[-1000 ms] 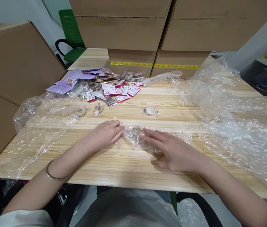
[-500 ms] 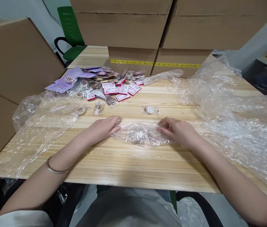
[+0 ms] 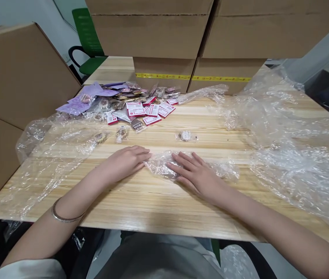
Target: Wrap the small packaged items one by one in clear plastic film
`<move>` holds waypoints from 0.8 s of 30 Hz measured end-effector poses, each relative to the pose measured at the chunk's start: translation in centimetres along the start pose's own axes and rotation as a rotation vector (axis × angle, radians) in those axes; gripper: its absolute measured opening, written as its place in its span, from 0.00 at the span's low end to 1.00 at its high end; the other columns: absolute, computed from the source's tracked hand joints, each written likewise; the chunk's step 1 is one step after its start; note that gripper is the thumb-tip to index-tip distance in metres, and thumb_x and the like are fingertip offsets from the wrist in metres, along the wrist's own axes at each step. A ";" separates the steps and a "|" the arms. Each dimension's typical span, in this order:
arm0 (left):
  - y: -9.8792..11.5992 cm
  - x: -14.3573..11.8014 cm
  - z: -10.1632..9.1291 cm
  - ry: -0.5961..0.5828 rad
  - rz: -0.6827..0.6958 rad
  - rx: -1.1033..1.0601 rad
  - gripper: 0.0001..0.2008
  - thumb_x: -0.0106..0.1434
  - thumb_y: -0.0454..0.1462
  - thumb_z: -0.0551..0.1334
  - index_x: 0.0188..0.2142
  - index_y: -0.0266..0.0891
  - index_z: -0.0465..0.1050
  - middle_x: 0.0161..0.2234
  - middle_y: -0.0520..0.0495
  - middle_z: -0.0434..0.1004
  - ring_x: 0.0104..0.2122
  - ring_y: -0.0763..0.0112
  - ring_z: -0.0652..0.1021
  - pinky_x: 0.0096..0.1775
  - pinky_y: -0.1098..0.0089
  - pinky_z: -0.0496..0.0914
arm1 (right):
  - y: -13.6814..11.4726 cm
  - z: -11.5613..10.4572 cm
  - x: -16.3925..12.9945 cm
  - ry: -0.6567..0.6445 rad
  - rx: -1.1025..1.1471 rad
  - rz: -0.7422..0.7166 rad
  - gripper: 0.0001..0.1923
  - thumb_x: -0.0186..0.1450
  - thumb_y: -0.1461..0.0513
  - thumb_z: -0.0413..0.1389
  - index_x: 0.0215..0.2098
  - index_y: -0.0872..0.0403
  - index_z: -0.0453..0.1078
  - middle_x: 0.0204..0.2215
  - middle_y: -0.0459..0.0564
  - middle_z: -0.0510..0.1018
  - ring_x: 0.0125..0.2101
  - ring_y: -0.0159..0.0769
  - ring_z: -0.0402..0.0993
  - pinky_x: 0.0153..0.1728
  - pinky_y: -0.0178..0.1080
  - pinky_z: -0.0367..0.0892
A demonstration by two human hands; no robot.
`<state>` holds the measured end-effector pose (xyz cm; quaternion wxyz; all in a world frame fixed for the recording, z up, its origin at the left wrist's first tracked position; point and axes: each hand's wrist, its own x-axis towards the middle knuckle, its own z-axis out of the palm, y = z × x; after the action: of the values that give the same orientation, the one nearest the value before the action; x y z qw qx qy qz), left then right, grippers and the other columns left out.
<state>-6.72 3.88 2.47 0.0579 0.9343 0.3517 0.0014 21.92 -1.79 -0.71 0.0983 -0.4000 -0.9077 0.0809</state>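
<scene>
Left hand [image 3: 128,159], right hand [image 3: 195,174] flat on plastic bag [image 3: 164,167] between.

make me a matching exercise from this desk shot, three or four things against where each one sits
Things:
1. small clear plastic bag
2. red and white cards
3. purple packets
4. green chair

Places:
A. behind the table, far left
B. far left end of the pile
C. under both hands, front centre
D. middle of the table, near end of the pile

Pairs: 1-C, 2-D, 3-B, 4-A
</scene>
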 end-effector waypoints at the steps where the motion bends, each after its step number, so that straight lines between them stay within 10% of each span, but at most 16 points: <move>1: 0.3 0.1 0.1 0.021 -0.031 0.062 0.16 0.71 0.36 0.54 0.53 0.41 0.75 0.54 0.40 0.74 0.53 0.57 0.73 0.55 0.58 0.67 | 0.1 0.1 0.0 0.010 -0.004 0.003 0.23 0.75 0.56 0.43 0.67 0.43 0.58 0.68 0.50 0.59 0.67 0.46 0.54 0.63 0.60 0.54; 12: 3.4 1.3 1.1 0.230 -0.390 0.133 0.13 0.68 0.31 0.55 0.45 0.36 0.77 0.37 0.41 0.70 0.35 0.60 0.74 0.35 0.63 0.71 | -0.5 1.1 0.0 0.070 -0.056 0.004 0.25 0.74 0.55 0.46 0.68 0.47 0.57 0.68 0.52 0.60 0.67 0.49 0.54 0.63 0.62 0.54; 17: 4.1 1.9 1.2 0.611 0.048 0.242 0.12 0.69 0.29 0.53 0.44 0.31 0.75 0.40 0.37 0.74 0.42 0.57 0.75 0.42 0.59 0.74 | -0.6 1.2 0.3 0.080 -0.034 0.011 0.25 0.74 0.56 0.46 0.68 0.48 0.57 0.67 0.53 0.61 0.66 0.50 0.56 0.62 0.63 0.54; 20: 5.3 2.7 1.8 0.579 0.360 0.082 0.11 0.70 0.31 0.54 0.45 0.33 0.74 0.44 0.39 0.77 0.50 0.58 0.76 0.52 0.57 0.73 | -0.5 1.3 0.5 0.086 -0.016 -0.011 0.22 0.74 0.56 0.46 0.63 0.53 0.64 0.62 0.58 0.68 0.63 0.52 0.61 0.61 0.63 0.54; 24: 6.2 3.4 3.0 0.520 0.318 -0.157 0.18 0.72 0.32 0.52 0.58 0.42 0.68 0.59 0.42 0.71 0.54 0.66 0.75 0.53 0.66 0.73 | -0.2 1.1 0.5 0.085 0.076 -0.037 0.16 0.73 0.57 0.49 0.55 0.54 0.69 0.53 0.58 0.75 0.57 0.49 0.67 0.63 0.63 0.52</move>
<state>0.03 1.13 0.08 0.0369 0.9386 0.2031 0.2763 21.14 -1.64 -1.65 0.1534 -0.3822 -0.9061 0.0964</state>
